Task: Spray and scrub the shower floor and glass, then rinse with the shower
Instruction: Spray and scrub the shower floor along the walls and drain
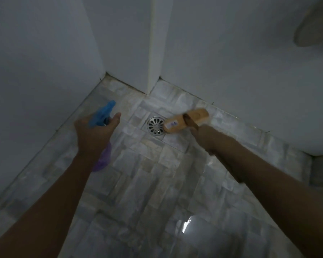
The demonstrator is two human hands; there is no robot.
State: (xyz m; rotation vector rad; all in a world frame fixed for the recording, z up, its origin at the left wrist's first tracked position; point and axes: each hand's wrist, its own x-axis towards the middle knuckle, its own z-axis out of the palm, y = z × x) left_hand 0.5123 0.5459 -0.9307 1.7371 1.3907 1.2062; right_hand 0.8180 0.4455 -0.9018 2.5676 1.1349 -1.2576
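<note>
My left hand (95,133) grips a spray bottle (101,116) with a blue trigger head and a purple body, its nozzle aimed at the far left corner of the floor. In my right hand (203,135) is a tan wooden scrub brush (186,120), blurred, with its head resting on the pale tiled shower floor (153,174) right beside the round metal drain (155,126). Both forearms reach in from the bottom of the view.
White walls close the floor in on the left and at the back, with a white vertical post (156,53) meeting the floor behind the drain. A white rounded fixture (268,90) bulges in on the right. A bright wet glare (186,224) lies on the near tiles.
</note>
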